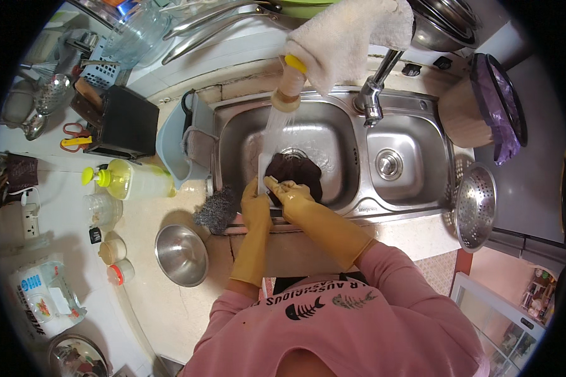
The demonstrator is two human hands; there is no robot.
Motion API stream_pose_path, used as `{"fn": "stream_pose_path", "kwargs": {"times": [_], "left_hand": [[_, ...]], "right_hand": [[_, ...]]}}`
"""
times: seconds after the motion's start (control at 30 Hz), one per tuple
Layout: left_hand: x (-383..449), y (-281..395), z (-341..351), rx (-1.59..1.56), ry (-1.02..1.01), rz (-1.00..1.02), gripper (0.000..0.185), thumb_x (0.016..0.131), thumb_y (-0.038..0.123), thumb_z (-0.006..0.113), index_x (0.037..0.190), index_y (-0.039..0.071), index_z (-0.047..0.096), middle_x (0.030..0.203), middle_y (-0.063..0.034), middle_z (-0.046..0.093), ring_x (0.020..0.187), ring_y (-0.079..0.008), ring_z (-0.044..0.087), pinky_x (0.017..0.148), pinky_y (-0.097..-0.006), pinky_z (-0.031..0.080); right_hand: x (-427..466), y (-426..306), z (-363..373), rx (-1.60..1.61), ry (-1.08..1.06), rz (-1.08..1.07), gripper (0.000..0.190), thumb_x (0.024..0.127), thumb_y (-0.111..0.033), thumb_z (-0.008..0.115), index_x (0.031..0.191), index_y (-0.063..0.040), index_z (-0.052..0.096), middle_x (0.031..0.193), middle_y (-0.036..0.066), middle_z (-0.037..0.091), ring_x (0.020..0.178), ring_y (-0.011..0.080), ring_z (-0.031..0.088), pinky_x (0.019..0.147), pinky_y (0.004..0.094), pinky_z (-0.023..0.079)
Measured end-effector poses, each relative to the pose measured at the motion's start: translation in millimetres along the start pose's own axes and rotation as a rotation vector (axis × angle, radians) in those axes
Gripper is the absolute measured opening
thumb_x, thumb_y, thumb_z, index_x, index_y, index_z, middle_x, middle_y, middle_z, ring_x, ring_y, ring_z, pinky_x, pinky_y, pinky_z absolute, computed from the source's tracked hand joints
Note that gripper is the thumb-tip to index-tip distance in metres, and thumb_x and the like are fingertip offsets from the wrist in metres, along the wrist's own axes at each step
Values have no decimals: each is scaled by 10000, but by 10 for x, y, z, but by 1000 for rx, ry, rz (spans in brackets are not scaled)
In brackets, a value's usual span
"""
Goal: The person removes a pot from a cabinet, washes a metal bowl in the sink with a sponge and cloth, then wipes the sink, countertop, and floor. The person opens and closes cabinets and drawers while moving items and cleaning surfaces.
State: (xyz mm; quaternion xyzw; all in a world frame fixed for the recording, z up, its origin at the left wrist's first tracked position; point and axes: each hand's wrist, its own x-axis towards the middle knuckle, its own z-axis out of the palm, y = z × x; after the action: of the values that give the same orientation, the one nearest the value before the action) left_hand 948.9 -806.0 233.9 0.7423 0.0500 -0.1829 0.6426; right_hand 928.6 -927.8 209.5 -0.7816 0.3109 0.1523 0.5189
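Both my hands wear yellow rubber gloves over the large basin of a stainless steel double sink (363, 155). My left hand (255, 200) grips a flat white object (263, 165), standing on edge, whose kind I cannot tell. Against its right side my right hand (283, 188) presses, with fingers bent; a small light item may be under the fingertips. A dark brown cloth (297, 172) lies in the basin beside and beneath my right hand. Water sprays from the faucet head (287, 96) into the basin, over the white object's far end.
A steel wool scourer (215, 209) and a steel bowl (181, 255) are left of my arms. Further left stand a soap pump bottle (137, 179), a blue plastic container (172, 146) and a black knife block (127, 122). A steel colander (476, 207) leans at the right; a towel (335, 42) hangs over the faucet.
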Motion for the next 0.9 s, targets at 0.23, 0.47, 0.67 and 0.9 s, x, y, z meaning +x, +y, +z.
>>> {"fn": "stream_pose_path", "kwargs": {"times": [0.23,0.47,0.67,0.9], "left_hand": [[-3,33,0,-141,-33,-30,586,786,-117,432,1340,-19,595,1302,-130,633,1131,-211,612,965,-284,456],[66,-33,-22,-189,-7,-77,597,788,-130,424,1360,-35,566,1306,-131,630,1145,-212,607,988,-292,457],[157,-64,4,-389,6,18,640,759,-155,391,1382,-80,516,1327,-178,597,1205,-262,587,1050,-317,433],[498,101,291,-673,-189,-226,638,787,-76,379,1421,-84,448,1396,-211,521,1268,-321,546,1095,-389,435]], "right_hand": [[-117,-98,15,-352,68,-145,275,1050,-249,461,1243,-131,616,1033,114,630,981,257,620,999,367,472],[-108,-210,-10,-521,25,-195,603,847,-57,653,1387,-278,501,1255,56,639,1205,257,584,990,340,474],[-630,220,-555,-232,-219,-303,544,829,19,584,1291,-263,639,1241,164,654,1128,379,631,978,409,493],[-1012,736,-1216,-260,397,-354,577,750,159,506,1251,-99,628,1079,114,728,1001,343,672,907,396,530]]}}
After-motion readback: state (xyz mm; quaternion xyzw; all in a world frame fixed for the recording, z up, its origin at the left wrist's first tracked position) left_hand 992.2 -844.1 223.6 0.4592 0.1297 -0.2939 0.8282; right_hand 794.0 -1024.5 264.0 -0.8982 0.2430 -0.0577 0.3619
